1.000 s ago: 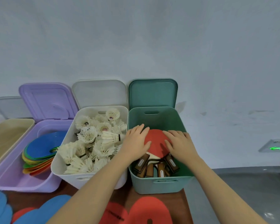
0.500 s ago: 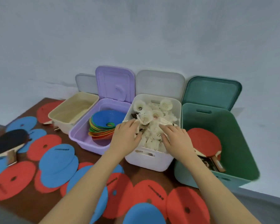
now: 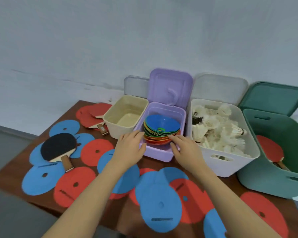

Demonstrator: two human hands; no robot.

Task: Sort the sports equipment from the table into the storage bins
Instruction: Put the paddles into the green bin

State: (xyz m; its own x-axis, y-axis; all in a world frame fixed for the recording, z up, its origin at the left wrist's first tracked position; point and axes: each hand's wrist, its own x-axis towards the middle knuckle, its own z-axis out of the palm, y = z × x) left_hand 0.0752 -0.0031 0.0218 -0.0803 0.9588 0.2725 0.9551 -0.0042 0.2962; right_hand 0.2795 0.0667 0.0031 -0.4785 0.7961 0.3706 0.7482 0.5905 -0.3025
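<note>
My left hand (image 3: 130, 147) and right hand (image 3: 185, 148) at the purple bin's (image 3: 159, 154) front rim, fingers relaxed and gripping nothing, stacked discs (image 3: 162, 130) just beyond my fingertips

A dark brown wooden table (image 3: 15, 170) is carrying four open storage bins along its far edge: a cream bin (image 3: 126, 115), a purple bin (image 3: 159, 153), a white bin (image 3: 230, 162) and a green bin (image 3: 272, 179), sitting side by side. Flat red discs (image 3: 74, 185) and blue discs (image 3: 160, 201) are lying overlapped across the tabletop. A black-faced paddle (image 3: 58, 147) is resting on the discs at left, and red paddles (image 3: 95, 115) are lying just beside the cream bin.
</note>
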